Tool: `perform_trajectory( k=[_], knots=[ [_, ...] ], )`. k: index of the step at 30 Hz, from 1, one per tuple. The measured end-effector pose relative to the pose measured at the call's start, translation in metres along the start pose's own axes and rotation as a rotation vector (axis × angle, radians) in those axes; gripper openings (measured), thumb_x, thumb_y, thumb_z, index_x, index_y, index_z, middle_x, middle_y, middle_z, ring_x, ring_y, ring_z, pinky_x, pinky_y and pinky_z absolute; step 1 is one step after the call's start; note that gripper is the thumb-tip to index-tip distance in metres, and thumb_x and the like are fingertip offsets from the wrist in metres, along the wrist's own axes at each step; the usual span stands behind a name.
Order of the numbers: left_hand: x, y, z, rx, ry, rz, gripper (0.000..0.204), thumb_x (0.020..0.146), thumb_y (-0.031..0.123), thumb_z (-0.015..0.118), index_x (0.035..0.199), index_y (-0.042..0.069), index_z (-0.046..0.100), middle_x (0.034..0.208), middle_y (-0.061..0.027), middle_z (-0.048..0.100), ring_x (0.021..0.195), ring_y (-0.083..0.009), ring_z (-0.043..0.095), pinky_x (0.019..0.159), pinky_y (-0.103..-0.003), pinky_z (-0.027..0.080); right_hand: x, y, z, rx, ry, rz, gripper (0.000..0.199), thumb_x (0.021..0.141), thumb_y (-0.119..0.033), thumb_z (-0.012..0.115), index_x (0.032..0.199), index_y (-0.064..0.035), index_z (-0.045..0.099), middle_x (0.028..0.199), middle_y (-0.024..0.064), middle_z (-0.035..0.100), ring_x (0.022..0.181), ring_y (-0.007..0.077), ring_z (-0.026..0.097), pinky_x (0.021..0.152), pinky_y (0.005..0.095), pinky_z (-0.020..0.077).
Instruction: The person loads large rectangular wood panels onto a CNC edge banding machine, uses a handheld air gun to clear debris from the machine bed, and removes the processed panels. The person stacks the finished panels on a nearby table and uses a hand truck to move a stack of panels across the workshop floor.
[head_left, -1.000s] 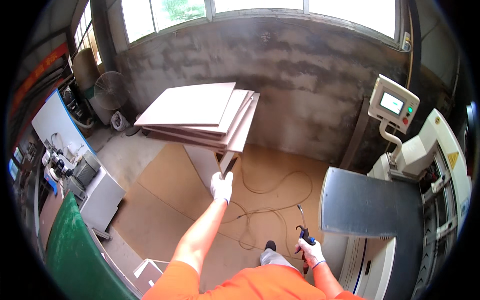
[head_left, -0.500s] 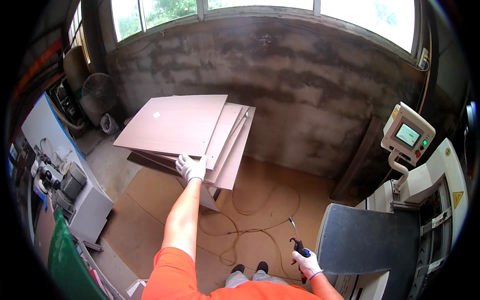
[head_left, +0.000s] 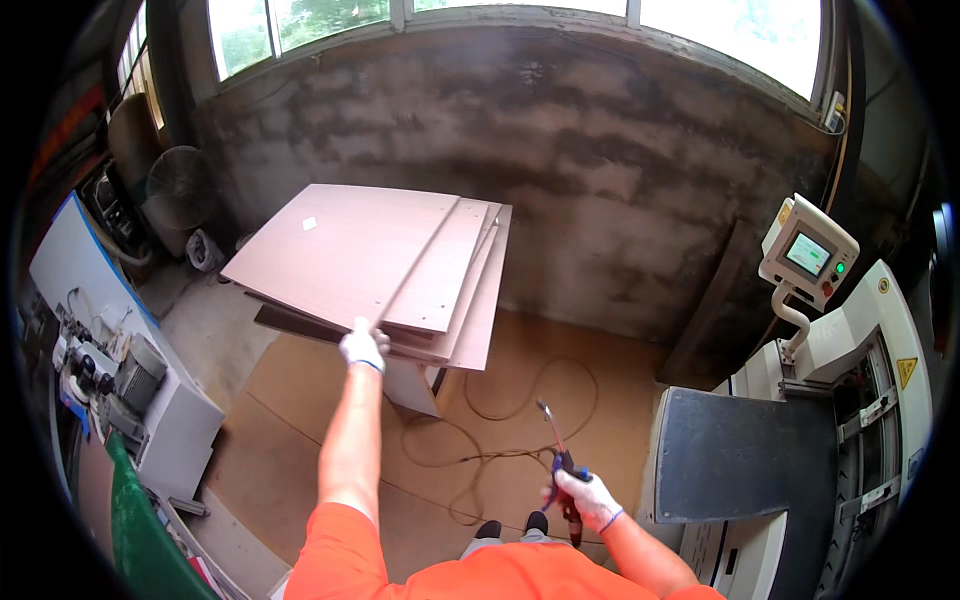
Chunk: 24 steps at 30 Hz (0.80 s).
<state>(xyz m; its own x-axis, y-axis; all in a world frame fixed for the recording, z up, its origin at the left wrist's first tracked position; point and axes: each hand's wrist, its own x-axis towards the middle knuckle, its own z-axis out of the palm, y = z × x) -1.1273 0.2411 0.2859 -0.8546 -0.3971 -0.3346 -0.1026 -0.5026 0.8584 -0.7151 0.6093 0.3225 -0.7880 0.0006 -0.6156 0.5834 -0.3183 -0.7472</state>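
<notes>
A stack of pale pinkish wood-grain boards (head_left: 465, 325) stands ahead of me to the left, its sheets unevenly fanned. On the top board (head_left: 350, 240) there is a small white label (head_left: 309, 224). My left hand (head_left: 364, 345), in a white glove, grips the near edge of this top board by its right corner; the fingers are partly hidden. In my gloved right hand (head_left: 588, 500) is an air blow gun (head_left: 568, 480) with a thin metal nozzle, pointing up and forward. It is held low at my right, away from the boards.
A coiled air hose (head_left: 480, 458) lies on the brown floor covering. At the right stands a machine with a dark flat bed (head_left: 745, 460) and a control screen (head_left: 806, 254) on an arm. To the left are a white workbench (head_left: 180, 415) with tools and a fan (head_left: 182, 187).
My left hand has moved slightly left and down, drawing the top board leftward and baring more of the board beneath. My right hand has brought the blow gun up and left.
</notes>
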Motion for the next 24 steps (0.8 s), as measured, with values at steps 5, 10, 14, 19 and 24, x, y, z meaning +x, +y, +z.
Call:
perform_trajectory(
  k=[5, 10, 14, 19, 24],
  knots=[
    [-0.187, -0.058, -0.007, 0.111, -0.232, -0.064, 0.031, 0.102, 0.027, 0.065, 0.083, 0.003, 0.059, 0.073, -0.0123, 0.068, 0.056, -0.0227, 0.064, 0.05, -0.038, 0.051, 0.055, -0.038, 0.047, 0.427, -0.232, -0.131, 0.036, 0.106, -0.036, 0.061, 0.129, -0.0082, 0.062, 0.132, 0.0174, 0.069, 0.118, 0.0379, 0.069, 0.097, 0.0575, 0.058],
    [-0.269, -0.038, -0.104, -0.05, -0.565, -0.39, 0.031, 0.095, 0.02, 0.067, 0.119, 0.0, 0.068, 0.106, -0.0135, 0.073, 0.099, -0.0303, 0.072, 0.085, -0.049, 0.061, 0.049, -0.056, 0.044, 0.57, -0.323, -0.11, 0.036, 0.106, -0.038, 0.058, 0.124, -0.0084, 0.067, 0.13, 0.0203, 0.069, 0.116, 0.0434, 0.069, 0.097, 0.0635, 0.0553],
    [-0.162, 0.043, -0.182, -0.291, -0.263, -0.042, 0.043, 0.096, 0.033, 0.064, 0.128, 0.005, 0.063, 0.121, -0.0092, 0.069, 0.111, -0.0264, 0.068, 0.097, -0.043, 0.057, -0.013, -0.053, 0.025, 0.523, -0.114, -0.098, 0.029, 0.104, -0.031, 0.064, 0.116, -0.0051, 0.068, 0.11, 0.0156, 0.074, 0.096, 0.0315, 0.075, 0.083, 0.0537, 0.0628],
    [-0.141, 0.007, -0.175, -0.203, -0.267, -0.107, 0.039, 0.089, 0.02, 0.067, 0.122, -0.001, 0.064, 0.116, -0.013, 0.07, 0.109, -0.0295, 0.069, 0.096, -0.044, 0.057, -0.066, -0.05, 0.014, 0.384, 0.136, -0.096, 0.018, 0.102, -0.026, 0.069, 0.105, -0.0088, 0.069, 0.092, 0.0065, 0.074, 0.084, 0.0213, 0.074, 0.072, 0.0403, 0.0615],
    [-0.222, -0.044, -0.133, -0.225, -0.476, -0.246, 0.028, 0.087, 0.013, 0.067, 0.113, 0.001, 0.068, 0.113, -0.0102, 0.071, 0.107, -0.0269, 0.069, 0.096, -0.046, 0.058, -0.098, -0.03, -0.089, 0.278, 0.263, -0.205, 0.023, 0.098, -0.027, 0.075, 0.103, -0.0052, 0.073, 0.089, 0.0035, 0.073, 0.079, 0.0152, 0.069, 0.073, 0.0334, 0.0587]
  ],
)
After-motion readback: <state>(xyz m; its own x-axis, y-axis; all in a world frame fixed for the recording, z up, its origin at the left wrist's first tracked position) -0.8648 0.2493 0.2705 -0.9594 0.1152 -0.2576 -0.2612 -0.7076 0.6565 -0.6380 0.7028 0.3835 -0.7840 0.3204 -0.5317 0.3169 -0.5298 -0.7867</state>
